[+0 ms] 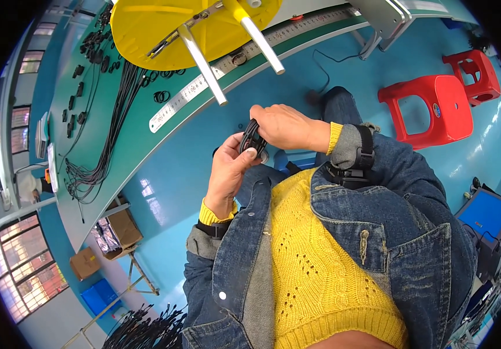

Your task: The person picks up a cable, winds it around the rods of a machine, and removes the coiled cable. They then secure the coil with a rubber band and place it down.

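Between my two hands is a small coil of black cable (251, 137), held in front of my body just off the table's edge. My left hand (231, 166) is closed on the coil's lower side, thumb pressed against it. Wrapped over its upper right side, my right hand (287, 127) grips the same coil with curled fingers. The fingers partly cover the cable, so its ends are hidden. Right above the hands, two metal posts (204, 64) reach down from a yellow round plate (175, 32).
Along the green table (128, 157) lie a steel ruler (175, 107), a bundle of long black cables (113, 128) and several small black coils (161, 96). Red stools (436, 110) stand on the blue floor at right. Cardboard boxes (123, 228) and more cables (145, 328) sit lower left.
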Demonstrator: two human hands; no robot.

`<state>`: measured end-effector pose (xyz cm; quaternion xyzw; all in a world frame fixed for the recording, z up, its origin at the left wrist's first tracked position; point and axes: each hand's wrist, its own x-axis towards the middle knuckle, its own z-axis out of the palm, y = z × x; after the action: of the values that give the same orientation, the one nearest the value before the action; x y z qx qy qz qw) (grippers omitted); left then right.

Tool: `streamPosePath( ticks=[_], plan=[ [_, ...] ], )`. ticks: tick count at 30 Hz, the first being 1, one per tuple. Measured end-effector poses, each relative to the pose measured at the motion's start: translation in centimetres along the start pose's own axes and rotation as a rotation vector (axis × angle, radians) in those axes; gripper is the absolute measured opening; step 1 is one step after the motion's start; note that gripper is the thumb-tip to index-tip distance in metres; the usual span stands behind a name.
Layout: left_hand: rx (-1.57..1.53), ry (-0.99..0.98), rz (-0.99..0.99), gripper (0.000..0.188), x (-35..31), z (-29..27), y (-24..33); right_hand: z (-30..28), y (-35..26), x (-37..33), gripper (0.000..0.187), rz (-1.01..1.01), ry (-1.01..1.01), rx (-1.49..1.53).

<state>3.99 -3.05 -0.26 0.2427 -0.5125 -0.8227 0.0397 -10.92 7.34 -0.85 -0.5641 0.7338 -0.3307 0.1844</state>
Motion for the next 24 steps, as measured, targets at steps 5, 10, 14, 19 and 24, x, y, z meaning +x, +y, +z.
streamPosePath(
  ticks=[5,10,14,19,24],
  plan=[
    [-0.301,0.046,-0.207,0.033,0.3,0.9,2.0,0.2,0.0,0.0,0.018,-0.075,0.036,0.029],
    [-0.122,-0.275,-0.467,0.024,0.8,-0.5,1.3,0.1,-0.5,0.3,0.023,-0.158,-0.155,0.038],
    [0.363,-0.244,-0.485,0.019,1.2,-0.2,-0.3,0.0,0.0,-0.6,0.027,-0.193,-0.203,-0.046],
    [0.773,-0.015,0.174,0.03,0.3,1.4,-1.2,1.1,-1.5,-0.2,0.028,-0.074,-0.071,0.2],
    [0.994,0.068,0.016,0.032,1.3,0.5,-1.9,3.3,-1.2,1.1,0.037,0.037,-0.025,0.016]
  ],
)
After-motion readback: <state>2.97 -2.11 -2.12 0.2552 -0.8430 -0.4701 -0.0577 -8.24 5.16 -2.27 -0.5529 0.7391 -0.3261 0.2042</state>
